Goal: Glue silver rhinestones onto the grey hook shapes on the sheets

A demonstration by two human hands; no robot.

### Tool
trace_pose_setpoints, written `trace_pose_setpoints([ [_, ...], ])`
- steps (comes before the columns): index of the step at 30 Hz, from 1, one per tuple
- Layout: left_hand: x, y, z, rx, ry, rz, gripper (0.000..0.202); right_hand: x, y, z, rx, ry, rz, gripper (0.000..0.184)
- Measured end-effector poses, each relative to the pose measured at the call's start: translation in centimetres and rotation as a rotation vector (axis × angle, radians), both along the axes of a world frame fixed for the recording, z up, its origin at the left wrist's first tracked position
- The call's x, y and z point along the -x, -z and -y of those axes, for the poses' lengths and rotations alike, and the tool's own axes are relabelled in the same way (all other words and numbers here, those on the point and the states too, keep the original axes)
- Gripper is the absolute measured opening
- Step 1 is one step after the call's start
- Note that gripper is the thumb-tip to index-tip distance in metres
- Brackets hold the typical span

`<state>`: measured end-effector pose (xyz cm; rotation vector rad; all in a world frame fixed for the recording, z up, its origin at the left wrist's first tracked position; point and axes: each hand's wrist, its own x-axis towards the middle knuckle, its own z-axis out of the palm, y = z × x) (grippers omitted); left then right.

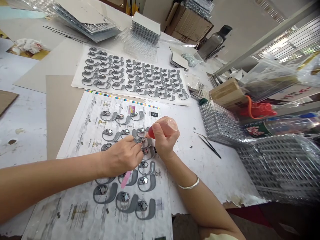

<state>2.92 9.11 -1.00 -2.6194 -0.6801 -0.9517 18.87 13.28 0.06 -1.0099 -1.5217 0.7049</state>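
Note:
My left hand rests on a printed sheet and pinches a small grey curved part with a shiny stud. My right hand is closed round a red-tipped tool with a clear handle, its tip down at that same part. Several grey curved parts with shiny centres lie in rows on the sheet under both hands. A pink strip lies just below my left hand.
A second sheet full of grey parts lies farther back. Black tweezers lie right of my right hand. Clear blister trays stack at the right, more trays and cardboard boxes at the back.

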Motion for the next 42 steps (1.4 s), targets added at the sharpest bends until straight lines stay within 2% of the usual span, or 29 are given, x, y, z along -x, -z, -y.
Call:
trace_pose_setpoints([
  [13,0.1,-0.2,0.0,0.0,0.005,-0.005,0.018,-0.3,0.2,-0.2,-0.053,0.034,0.037,0.028],
  [26,0.1,-0.2,0.0,0.006,0.0,-0.007,0.02,-0.5,0.4,-0.3,-0.11,0.037,0.032,0.022],
  [36,0.6,-0.3,-0.4,0.112,0.038,0.038,0.021,-0.9,0.6,-0.2,-0.193,0.053,0.119,0.024],
  [42,0.8,-0.3,-0.5,0.145,0.048,0.031,0.021,-1.0,0.5,0.0,-0.175,0.063,0.117,0.025],
])
